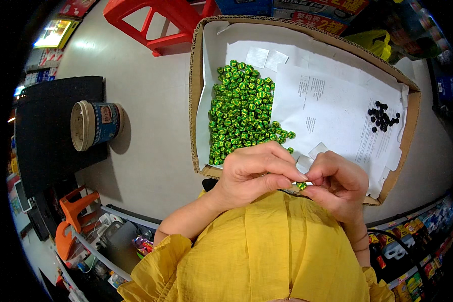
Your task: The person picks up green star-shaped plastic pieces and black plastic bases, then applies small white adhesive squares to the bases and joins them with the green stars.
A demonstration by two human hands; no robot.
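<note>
Close to my chest, at the near edge of a shallow cardboard box (407, 136), both hands meet at the fingertips. Between them is a small faceted green-and-yellow piece (301, 185), with a sliver of something white beside it. My left hand (256, 168) is closed, thumb and fingers pinching at the piece. From the other side my right hand (340, 183) pinches it too, fingers curled. Which fingers bear the piece is partly hidden. Inside the box lies a broad heap of similar green pieces (241, 110), a few strayed toward the middle.
Small black pieces (382, 118) lie on printed white paper (327, 110) at the box's right. Small pale squares (267, 58) sit at its far side. A red stool (156, 20) stands behind. Leftward are a bucket (103, 123) and an orange stool (75, 216).
</note>
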